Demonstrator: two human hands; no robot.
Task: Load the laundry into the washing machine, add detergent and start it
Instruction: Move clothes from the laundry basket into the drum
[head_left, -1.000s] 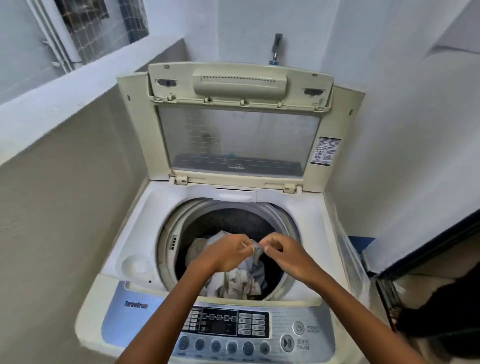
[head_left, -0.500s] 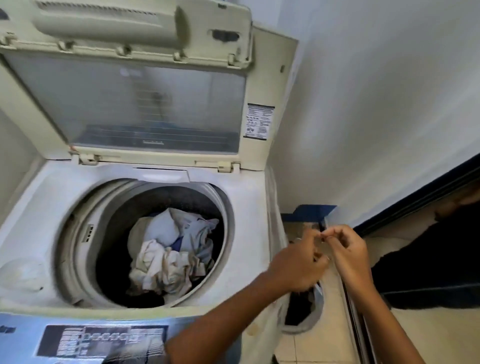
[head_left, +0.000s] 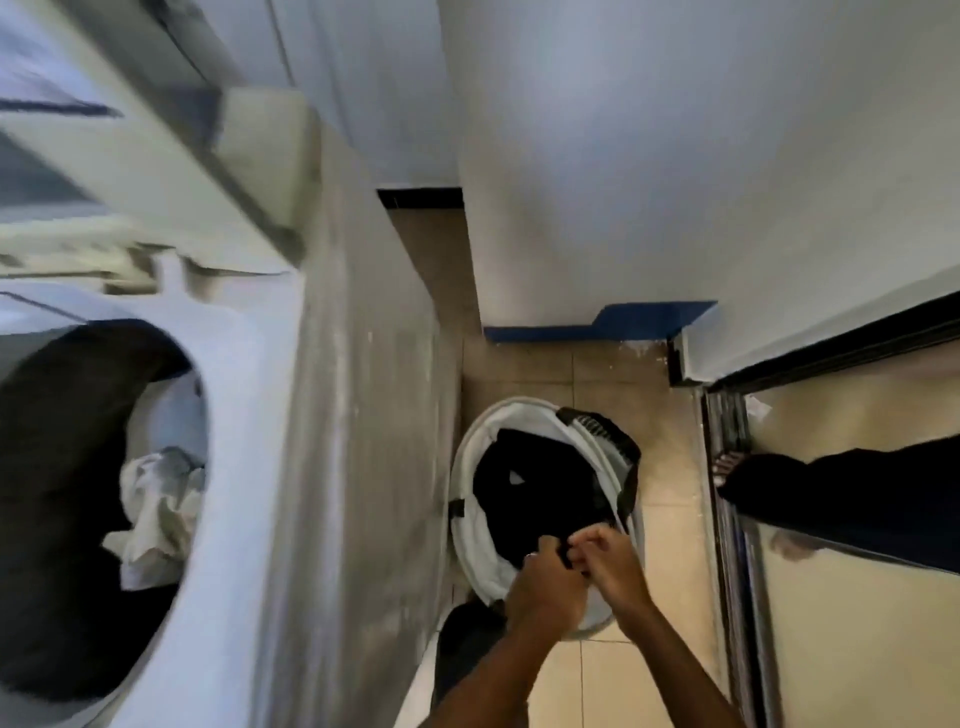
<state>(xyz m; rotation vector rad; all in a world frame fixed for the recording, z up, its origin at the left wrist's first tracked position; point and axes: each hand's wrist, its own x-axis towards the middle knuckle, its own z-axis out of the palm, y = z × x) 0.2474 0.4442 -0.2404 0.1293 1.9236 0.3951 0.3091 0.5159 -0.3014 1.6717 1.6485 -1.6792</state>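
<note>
Loading is judged under way: a dark garment (head_left: 524, 499) in the laundry basket (head_left: 470, 519) on the floor beside the washing machine (head_left: 270, 467) is pinched by left hand (head_left: 545, 582) and right hand (head_left: 615, 566). A lift into the drum (head_left: 67, 467), where pale laundry (head_left: 156, 514) lies, is called for next.

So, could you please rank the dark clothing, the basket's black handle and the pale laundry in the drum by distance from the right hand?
1. dark clothing, under the right hand
2. black handle, basket's far rim
3. pale laundry, far left in drum
</note>
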